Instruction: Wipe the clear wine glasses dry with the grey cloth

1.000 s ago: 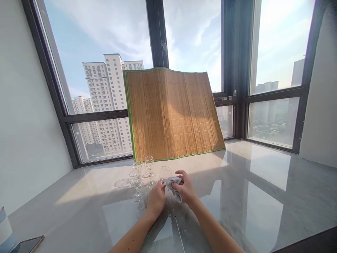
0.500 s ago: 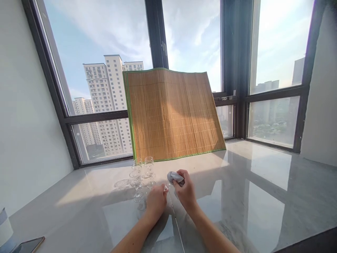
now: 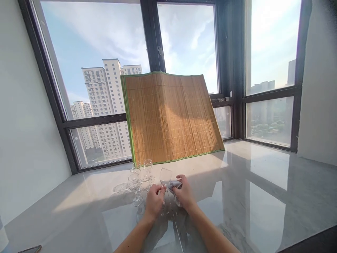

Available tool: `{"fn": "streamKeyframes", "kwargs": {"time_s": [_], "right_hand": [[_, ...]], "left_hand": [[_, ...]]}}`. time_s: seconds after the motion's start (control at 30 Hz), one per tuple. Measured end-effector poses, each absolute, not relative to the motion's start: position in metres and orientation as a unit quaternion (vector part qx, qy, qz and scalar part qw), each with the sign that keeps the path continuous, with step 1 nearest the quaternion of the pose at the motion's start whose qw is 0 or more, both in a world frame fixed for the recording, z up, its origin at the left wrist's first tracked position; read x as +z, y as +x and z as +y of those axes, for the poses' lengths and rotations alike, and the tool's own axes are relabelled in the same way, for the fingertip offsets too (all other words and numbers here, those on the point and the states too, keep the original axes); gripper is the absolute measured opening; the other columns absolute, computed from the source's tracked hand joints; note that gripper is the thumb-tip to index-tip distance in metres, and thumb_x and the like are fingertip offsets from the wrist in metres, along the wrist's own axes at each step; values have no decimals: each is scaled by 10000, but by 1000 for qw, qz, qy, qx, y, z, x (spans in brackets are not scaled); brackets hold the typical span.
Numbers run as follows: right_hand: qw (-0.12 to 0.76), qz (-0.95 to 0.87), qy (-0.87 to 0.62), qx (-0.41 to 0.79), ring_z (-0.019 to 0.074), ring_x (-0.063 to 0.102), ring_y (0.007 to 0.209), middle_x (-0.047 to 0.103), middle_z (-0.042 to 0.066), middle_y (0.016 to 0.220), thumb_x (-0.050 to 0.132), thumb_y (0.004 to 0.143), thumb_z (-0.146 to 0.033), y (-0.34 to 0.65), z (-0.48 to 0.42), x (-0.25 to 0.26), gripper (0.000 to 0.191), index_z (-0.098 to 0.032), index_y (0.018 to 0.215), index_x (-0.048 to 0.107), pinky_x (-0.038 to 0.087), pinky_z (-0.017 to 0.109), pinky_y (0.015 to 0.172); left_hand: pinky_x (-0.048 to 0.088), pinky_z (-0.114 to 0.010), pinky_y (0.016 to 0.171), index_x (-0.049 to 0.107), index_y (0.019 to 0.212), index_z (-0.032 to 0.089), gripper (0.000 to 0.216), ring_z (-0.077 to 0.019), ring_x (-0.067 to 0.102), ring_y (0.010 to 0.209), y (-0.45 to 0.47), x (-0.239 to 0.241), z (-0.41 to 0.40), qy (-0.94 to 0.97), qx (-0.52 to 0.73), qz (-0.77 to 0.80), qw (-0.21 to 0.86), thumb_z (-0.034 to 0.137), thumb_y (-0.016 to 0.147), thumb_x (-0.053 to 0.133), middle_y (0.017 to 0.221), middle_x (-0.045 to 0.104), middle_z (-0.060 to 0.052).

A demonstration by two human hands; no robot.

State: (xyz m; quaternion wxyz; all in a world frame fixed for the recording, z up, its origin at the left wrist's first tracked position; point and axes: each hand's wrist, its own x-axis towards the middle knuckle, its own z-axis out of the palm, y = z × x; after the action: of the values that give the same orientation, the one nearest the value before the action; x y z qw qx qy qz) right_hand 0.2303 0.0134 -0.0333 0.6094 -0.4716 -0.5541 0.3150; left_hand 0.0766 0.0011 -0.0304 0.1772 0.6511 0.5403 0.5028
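A clear wine glass [image 3: 165,175] is held by its lower part in my left hand [image 3: 154,202], tilted slightly with its bowl up. My right hand [image 3: 184,195] grips a bunched light grey cloth [image 3: 174,185] close against the right side of that glass; whether the cloth touches it I cannot tell. The cloth's loose end hangs under my right fingers. To the left of my left hand, several similar stemmed glasses stand upright in a group, among them a front glass [image 3: 134,184] and a back one [image 3: 147,171].
A bamboo mat [image 3: 171,119] with green edging leans against the window behind the glasses. The glossy stone counter [image 3: 86,214] shows reflections and a thin seam. A phone [image 3: 33,249] and part of a white object [image 3: 3,235] lie at the lower left.
The glass bowl now shows above my left hand, where the cloth covered that spot before. My right hand and the cloth have moved slightly lower. The view has shifted a little.
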Motion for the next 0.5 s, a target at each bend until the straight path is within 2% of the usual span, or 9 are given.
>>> {"fn": "streamKeyframes", "kwargs": {"time_s": [0.1, 0.2, 0.5], "right_hand": [[589, -602, -430, 325, 182, 612, 694, 654, -16, 776, 549, 618, -145, 220, 10, -39, 423, -221, 1029, 478, 452, 276, 656], [578, -618, -416, 333, 165, 590, 670, 635, -25, 758, 543, 628, -126, 213, 3, -42, 414, -216, 1027, 480, 437, 260, 633], [588, -627, -373, 348, 158, 624, 717, 648, -12, 828, 546, 691, -119, 209, -2, -46, 365, -221, 1036, 484, 463, 262, 676]], "left_hand": [[299, -238, 569, 477, 612, 210, 374, -127, 414, 583, 76, -28, -7, 638, 518, 538, 189, 489, 860, 497, 577, 444, 41], [294, -235, 550, 443, 609, 215, 391, -123, 406, 567, 74, -30, -15, 621, 521, 554, 188, 513, 849, 519, 569, 444, 43], [351, -230, 572, 575, 683, 185, 367, -139, 489, 598, 72, -35, -28, 665, 491, 523, 208, 499, 870, 544, 622, 582, 7]]}}
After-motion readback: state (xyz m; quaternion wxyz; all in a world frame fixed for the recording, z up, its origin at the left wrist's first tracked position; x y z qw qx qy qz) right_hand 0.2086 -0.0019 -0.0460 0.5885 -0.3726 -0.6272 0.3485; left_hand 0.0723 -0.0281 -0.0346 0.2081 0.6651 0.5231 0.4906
